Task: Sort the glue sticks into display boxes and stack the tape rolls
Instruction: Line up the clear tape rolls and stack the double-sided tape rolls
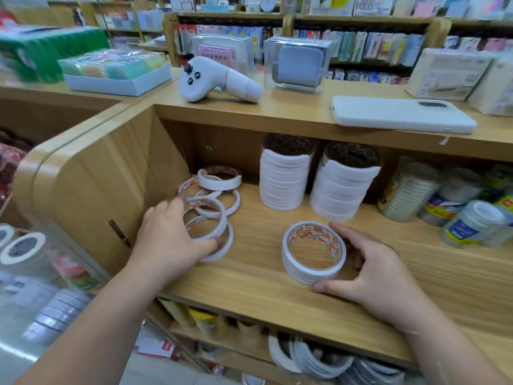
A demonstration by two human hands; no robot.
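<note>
Now my left hand grips a loose tape roll, my right hand clasps the short stack

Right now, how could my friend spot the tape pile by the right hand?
On the wooden shelf under the white phone, the right hand cups a short stack of tape rolls. Unlike the two tall stacks behind, it is only a few rolls high.
</note>
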